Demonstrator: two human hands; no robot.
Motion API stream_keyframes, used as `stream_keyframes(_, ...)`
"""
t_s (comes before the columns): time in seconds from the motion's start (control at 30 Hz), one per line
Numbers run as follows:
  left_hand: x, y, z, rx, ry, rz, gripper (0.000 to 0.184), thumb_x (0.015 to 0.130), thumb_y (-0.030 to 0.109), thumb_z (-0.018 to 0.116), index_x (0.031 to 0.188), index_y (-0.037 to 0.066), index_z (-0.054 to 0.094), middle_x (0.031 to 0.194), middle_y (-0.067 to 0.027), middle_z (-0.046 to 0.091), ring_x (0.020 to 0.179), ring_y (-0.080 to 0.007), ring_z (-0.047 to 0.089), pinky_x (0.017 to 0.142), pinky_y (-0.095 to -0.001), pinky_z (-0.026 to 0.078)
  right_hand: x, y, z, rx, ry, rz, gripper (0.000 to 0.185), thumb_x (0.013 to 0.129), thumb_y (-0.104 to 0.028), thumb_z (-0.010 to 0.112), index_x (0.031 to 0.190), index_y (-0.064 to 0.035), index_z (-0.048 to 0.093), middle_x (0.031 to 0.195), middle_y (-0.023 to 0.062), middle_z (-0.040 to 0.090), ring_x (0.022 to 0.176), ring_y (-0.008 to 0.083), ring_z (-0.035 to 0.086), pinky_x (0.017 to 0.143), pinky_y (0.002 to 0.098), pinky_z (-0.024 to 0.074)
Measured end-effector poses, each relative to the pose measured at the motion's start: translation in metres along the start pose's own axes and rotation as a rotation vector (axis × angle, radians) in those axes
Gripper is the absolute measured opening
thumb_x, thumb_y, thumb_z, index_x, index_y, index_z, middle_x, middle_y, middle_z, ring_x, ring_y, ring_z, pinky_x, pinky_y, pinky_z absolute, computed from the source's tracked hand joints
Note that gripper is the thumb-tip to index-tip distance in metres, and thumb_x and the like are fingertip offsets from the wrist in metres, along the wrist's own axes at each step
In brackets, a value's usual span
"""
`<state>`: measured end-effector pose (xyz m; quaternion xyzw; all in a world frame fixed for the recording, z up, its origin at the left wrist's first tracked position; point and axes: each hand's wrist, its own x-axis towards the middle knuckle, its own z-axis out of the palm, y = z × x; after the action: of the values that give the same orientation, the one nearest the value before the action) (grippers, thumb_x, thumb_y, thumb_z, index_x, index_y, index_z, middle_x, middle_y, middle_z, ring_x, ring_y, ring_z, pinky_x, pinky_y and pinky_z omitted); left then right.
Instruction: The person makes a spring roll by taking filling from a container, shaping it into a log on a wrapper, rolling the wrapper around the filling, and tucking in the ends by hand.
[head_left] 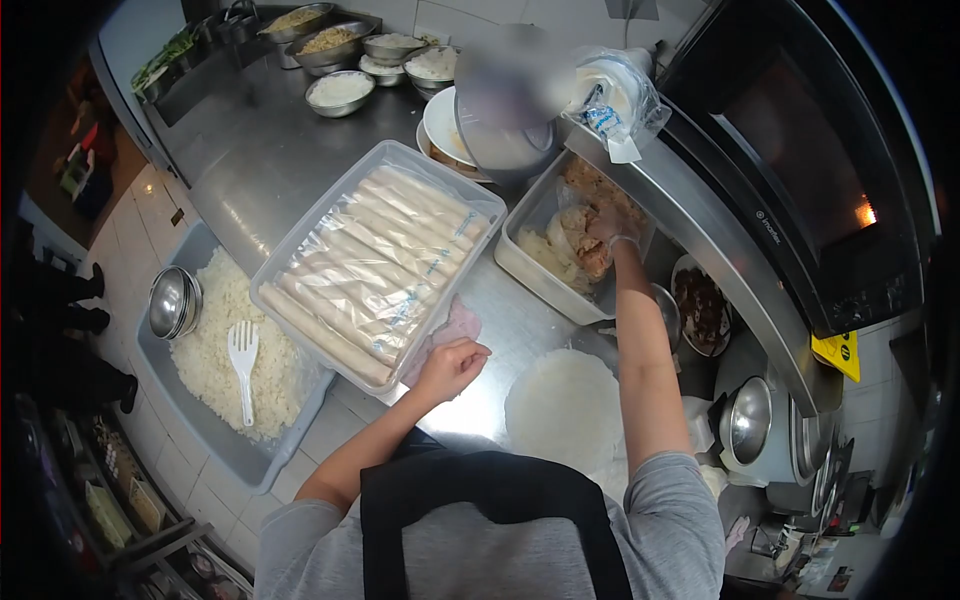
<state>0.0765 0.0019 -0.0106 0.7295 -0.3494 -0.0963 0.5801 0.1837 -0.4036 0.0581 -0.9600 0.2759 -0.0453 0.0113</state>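
Note:
My right hand (608, 228) reaches into a deep plastic container (545, 288) of pale and orange-brown filling (590, 258); its fingers are buried or blurred among the food. My left hand (455, 368) is curled closed beside a pink cloth (460, 325), below a clear plastic box (375, 150) of long white rolls (375, 260) under plastic film. I cannot make out anything inside the curled fingers. Round white wrappers (563, 405) lie flat on the steel counter, close to my body between my two arms.
On the left, a grey tub (160, 375) holds rice, steel bowls (175, 300) and a white fork-shaped scoop (243, 370). Filled bowls (340, 92) stand at the back. A microwave (800, 150) sits on a shelf at right, above a dish of dark food (702, 305). Another person's dark-clothed legs (60, 320) show far left.

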Motion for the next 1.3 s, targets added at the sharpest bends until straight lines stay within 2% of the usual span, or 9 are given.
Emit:
stream_keyframes(0.07,0.000,-0.002,0.000,-0.002,0.036,0.073,0.008,0.083,0.006,0.067,0.089,0.002,0.070,0.066,-0.0045,0.057,0.053,-0.0097,0.051,0.049,-0.0255,0.041,0.005,-0.007,0.003,-0.054,0.099,0.052,0.034,0.079,-0.018,0.058,0.112,-0.0109,0.064,0.113,0.0191,0.064,0.107,0.0337,0.062,0.090,0.0427,0.0478)
stream_keyframes(0.13,0.000,-0.002,-0.001,0.002,0.043,0.071,0.008,0.082,0.006,0.068,0.089,0.002,0.070,0.066,-0.0045,0.057,0.053,-0.0098,0.051,0.049,-0.0257,0.041,0.002,-0.006,-0.010,-0.011,-0.063,0.050,0.044,0.078,-0.018,0.060,0.121,-0.0123,0.058,0.118,0.0191,0.062,0.111,0.0338,0.060,0.092,0.0440,0.0466)
stream_keyframes(0.27,0.000,-0.005,0.001,0.000,0.042,0.084,0.009,0.083,0.006,0.068,0.089,0.002,0.070,0.066,-0.0046,0.057,0.053,-0.0103,0.052,0.049,-0.0261,0.041,-0.001,0.003,-0.001,0.032,0.084,0.025,0.040,0.076,-0.018,0.065,0.115,-0.0100,0.061,0.115,0.0189,0.064,0.109,0.0339,0.060,0.092,0.0441,0.0468)
stream_keyframes(0.47,0.000,-0.003,-0.001,-0.020,0.039,0.076,0.008,0.083,0.007,0.068,0.090,0.002,0.070,0.067,-0.0047,0.058,0.053,-0.0104,0.051,0.049,-0.0257,0.041,-0.011,0.013,-0.029,0.175,-0.322,-0.073,0.039,0.068,-0.024,0.075,0.102,-0.0063,0.067,0.108,0.0194,0.066,0.102,0.0326,0.063,0.085,0.0416,0.0487)
stream_keyframes(0.57,0.000,-0.002,0.000,-0.024,0.036,0.049,0.008,0.083,0.006,0.068,0.090,0.002,0.070,0.068,-0.0046,0.058,0.053,-0.0100,0.051,0.050,-0.0254,0.041,-0.026,0.008,-0.036,0.416,-0.272,-0.079,0.038,0.067,-0.024,0.071,0.100,-0.0055,0.069,0.101,0.0192,0.068,0.096,0.0323,0.066,0.080,0.0410,0.0498)
stream_keyframes(0.63,0.000,-0.003,0.001,-0.030,0.017,0.033,0.008,0.083,0.006,0.068,0.090,0.002,0.070,0.068,-0.0046,0.058,0.053,-0.0100,0.051,0.050,-0.0253,0.041,-0.029,0.002,-0.035,0.168,-0.032,-0.259,0.041,0.067,-0.028,0.068,0.100,-0.0042,0.069,0.099,0.0194,0.069,0.095,0.0347,0.066,0.079,0.0429,0.0507)
stream_keyframes(0.87,0.001,-0.003,0.001,-0.004,0.022,0.055,0.008,0.083,0.006,0.068,0.090,0.002,0.070,0.068,-0.0047,0.058,0.054,-0.0103,0.051,0.050,-0.0254,0.041,-0.005,-0.032,-0.026,-0.085,-0.209,-0.153,0.048,0.066,-0.034,0.070,0.108,-0.0097,0.068,0.112,0.0197,0.065,0.103,0.0373,0.062,0.088,0.0452,0.0501)
stream_keyframes(1.17,0.000,-0.002,-0.002,-0.019,0.012,0.066,0.010,0.082,0.007,0.066,0.091,0.003,0.069,0.071,-0.0083,0.059,0.056,-0.0179,0.056,0.054,-0.0312,0.045,-0.009,-0.044,-0.009,-0.166,0.027,-0.091,0.027,0.080,-0.025,0.062,0.101,-0.0115,0.071,0.107,0.0180,0.067,0.099,0.0325,0.065,0.086,0.0454,0.0516)
stream_keyframes(1.3,0.000,-0.001,-0.002,-0.003,-0.004,0.047,0.010,0.082,0.007,0.065,0.091,0.003,0.069,0.071,-0.0083,0.059,0.057,-0.0180,0.056,0.054,-0.0312,0.045,-0.006,-0.018,-0.018,0.089,0.060,-0.024,0.022,0.077,-0.025,0.062,0.088,-0.0097,0.072,0.091,0.0165,0.069,0.087,0.0336,0.067,0.076,0.0422,0.0510)
